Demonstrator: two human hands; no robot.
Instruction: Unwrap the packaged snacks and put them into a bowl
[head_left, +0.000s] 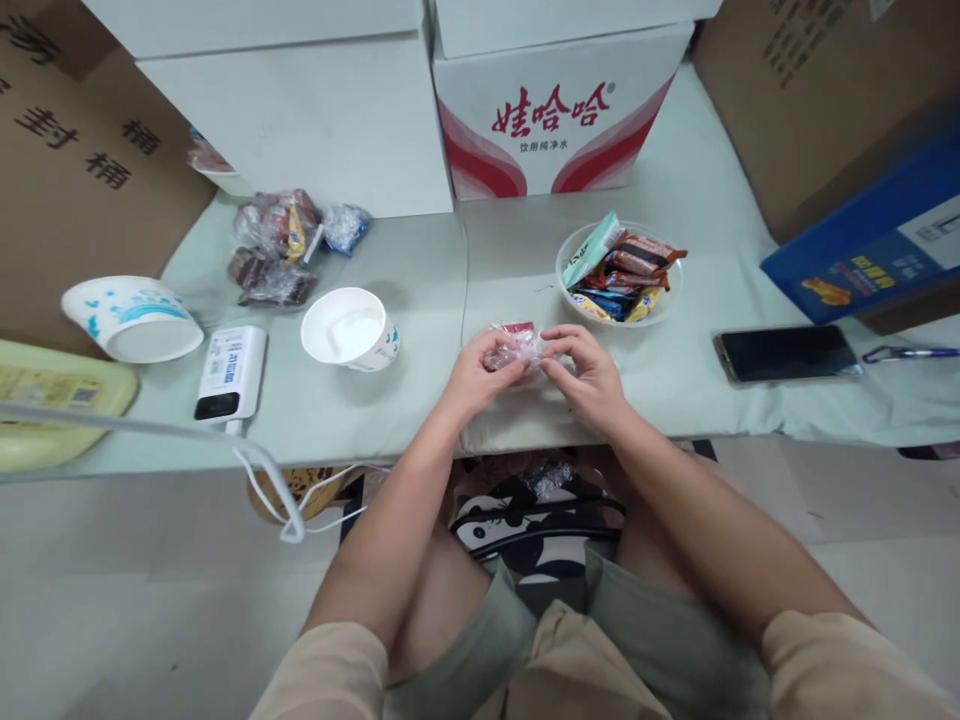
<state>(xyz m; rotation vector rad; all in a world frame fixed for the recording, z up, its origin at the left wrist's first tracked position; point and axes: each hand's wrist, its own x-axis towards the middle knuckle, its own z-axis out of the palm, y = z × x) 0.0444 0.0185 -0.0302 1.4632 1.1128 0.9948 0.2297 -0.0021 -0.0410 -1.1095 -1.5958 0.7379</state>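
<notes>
Between my two hands, at the table's near edge, is a small red packet in crinkled clear plastic wrap (517, 345). My left hand (482, 372) has its fingers closed around the wrap's left side. With bent fingers and thumb, my right hand (583, 372) pinches the wrap's right side. Just beyond my right hand stands a clear plastic bowl (679, 290) full of wrapped snacks (622, 265) in red, blue, yellow and mint packaging. A white paper cup (360, 335) stands to the left of my left hand.
Plastic-wrapped snack bundles (277, 245) lie at the back left. A paper bowl (135, 315) and a white power bank (232, 372) with a cable are on the left. White cartons (555, 110) line the back. To the right lie a phone (787, 354) and a pen (907, 353).
</notes>
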